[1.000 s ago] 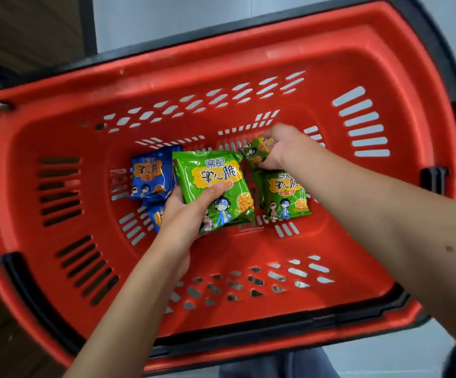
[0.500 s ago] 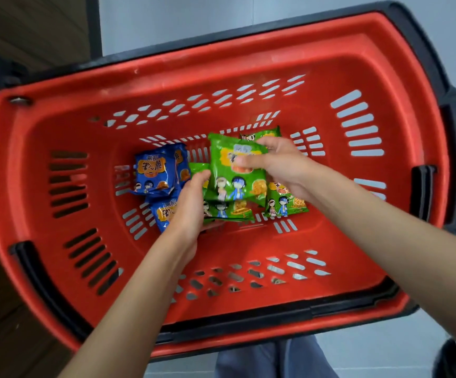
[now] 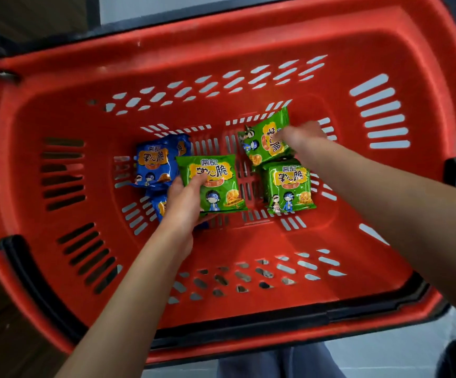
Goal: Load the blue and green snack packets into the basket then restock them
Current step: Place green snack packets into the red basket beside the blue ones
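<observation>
basket (image 3: 248, 241): red, all packets are kept inside | left hand (image 3: 186, 203): a green packet (image 3: 216, 184) is gripped, thumb on its front | right hand (image 3: 300, 135): blurred, laid on the far green packet (image 3: 265, 140), grip cannot be told | third green packet (image 3: 289, 186): laid flat just below it | blue packets (image 3: 155, 165): piled at the left

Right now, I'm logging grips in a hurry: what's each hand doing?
Left hand: holds the middle glossy green snack packet, thumb on its front.
Right hand: on the tilted rear green packet; blurred, grip cannot be told.
</observation>
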`<state>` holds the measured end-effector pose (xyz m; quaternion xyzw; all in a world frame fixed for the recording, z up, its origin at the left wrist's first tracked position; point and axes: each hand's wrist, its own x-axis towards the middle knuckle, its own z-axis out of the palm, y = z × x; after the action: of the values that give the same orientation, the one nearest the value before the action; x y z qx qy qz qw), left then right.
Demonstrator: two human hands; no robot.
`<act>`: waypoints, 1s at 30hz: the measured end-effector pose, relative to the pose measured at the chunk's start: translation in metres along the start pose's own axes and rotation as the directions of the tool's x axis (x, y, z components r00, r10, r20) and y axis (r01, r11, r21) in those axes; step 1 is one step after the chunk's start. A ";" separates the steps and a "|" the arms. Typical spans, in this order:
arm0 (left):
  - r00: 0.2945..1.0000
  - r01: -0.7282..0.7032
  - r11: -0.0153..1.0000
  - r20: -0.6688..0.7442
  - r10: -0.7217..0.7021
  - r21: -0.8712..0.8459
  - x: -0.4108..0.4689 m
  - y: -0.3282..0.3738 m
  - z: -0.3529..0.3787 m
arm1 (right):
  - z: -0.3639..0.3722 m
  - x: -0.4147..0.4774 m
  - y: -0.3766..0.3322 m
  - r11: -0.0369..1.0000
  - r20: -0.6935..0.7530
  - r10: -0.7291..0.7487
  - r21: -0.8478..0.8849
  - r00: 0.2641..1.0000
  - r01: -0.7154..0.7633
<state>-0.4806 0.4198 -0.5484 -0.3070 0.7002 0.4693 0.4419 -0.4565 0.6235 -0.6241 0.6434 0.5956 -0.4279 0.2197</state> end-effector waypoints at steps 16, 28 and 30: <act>0.985 -0.078 0.997 0.155 0.075 0.015 -0.015 0.006 0.002 | -0.008 -0.074 0.026 0.856 0.216 -0.516 0.102 0.829 0.506; 0.924 -0.352 0.673 0.125 0.363 0.650 -0.100 -0.037 -0.001 | -0.029 -0.035 0.021 0.908 0.217 -0.049 0.415 0.975 -0.047; 0.919 -0.334 0.463 0.173 0.355 0.821 -0.116 -0.056 0.001 | -0.026 -0.024 0.019 0.929 0.160 0.012 0.364 0.987 -0.070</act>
<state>-0.3843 0.4017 -0.4653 0.0840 0.8895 0.1527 0.4224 -0.4290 0.6268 -0.5949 0.6503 0.4724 -0.5757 0.1497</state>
